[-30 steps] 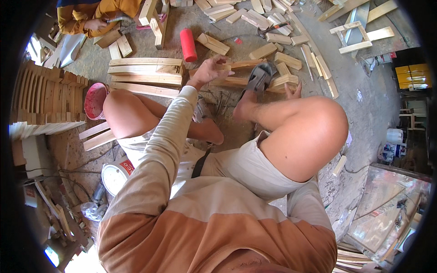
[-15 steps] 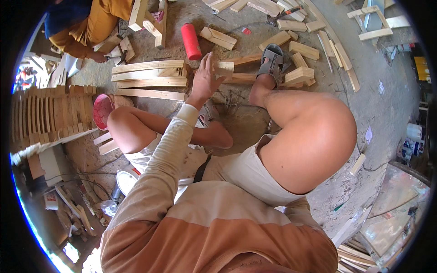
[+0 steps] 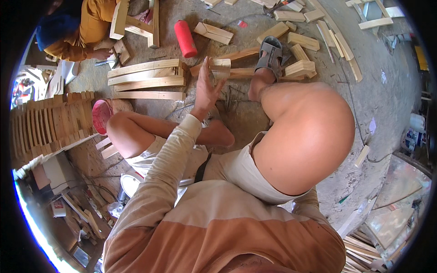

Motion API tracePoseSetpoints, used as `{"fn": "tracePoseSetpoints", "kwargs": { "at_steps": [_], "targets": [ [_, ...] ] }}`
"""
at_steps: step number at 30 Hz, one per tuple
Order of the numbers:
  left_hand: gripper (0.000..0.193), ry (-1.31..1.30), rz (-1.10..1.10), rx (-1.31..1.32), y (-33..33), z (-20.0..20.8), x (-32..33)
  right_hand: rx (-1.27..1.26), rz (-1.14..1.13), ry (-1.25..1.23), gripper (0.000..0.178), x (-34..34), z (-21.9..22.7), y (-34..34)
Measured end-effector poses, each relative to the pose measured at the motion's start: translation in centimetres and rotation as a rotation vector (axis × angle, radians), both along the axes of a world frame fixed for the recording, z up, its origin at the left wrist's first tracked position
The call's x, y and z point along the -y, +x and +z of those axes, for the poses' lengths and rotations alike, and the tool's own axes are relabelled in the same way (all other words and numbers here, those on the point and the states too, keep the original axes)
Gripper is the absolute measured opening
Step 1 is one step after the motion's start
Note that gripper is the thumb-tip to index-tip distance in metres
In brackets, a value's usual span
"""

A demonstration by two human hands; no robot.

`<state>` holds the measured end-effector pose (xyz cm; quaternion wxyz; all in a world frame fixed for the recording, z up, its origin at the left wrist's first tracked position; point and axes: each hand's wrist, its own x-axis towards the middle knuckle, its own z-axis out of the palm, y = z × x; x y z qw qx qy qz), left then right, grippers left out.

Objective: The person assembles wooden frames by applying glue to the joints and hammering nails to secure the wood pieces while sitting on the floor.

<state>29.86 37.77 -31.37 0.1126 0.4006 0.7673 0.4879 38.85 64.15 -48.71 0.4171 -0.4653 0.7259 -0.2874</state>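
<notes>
My left hand (image 3: 208, 93) is raised ahead of me with its fingers stretched out and the thumb apart. It is beside a short pale wood block (image 3: 221, 67) at the end of reddish wood pieces (image 3: 242, 73); whether the fingertips touch the block I cannot tell. To the left of the hand lie several planed wood strips (image 3: 148, 73) side by side. A red cylinder (image 3: 185, 38) lies just beyond it. My right hand is hidden; only the right sleeve (image 3: 306, 204) shows, drawn back by my side.
A co-worker in an orange sleeve (image 3: 98, 22) crouches at the upper left beside a wood frame (image 3: 136, 25). A pink bowl (image 3: 102, 117) stands by my left knee, near stacked wood pieces (image 3: 54, 116). A hammer (image 3: 275, 7) and wood offcuts (image 3: 303, 41) lie beyond my sandalled foot (image 3: 271, 59).
My left hand has turned more edge-on and shifted slightly toward me and to the right. The view has shifted a little, and the co-worker's head and arm have moved.
</notes>
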Motion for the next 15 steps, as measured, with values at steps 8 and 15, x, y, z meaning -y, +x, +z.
{"fn": "tracePoseSetpoints", "kwargs": {
  "at_steps": [8,15],
  "targets": [
    [0.063,-0.128,-0.266,-0.636,-5.2,3.4,-2.5,0.018,0.134,-0.18,0.066,1.3,1.8,-1.0],
    [0.046,-0.46,-0.458,-0.499,-5.6,1.7,-6.3,-0.092,-0.049,0.017,0.061,1.3,2.2,1.1]
  ]
}}
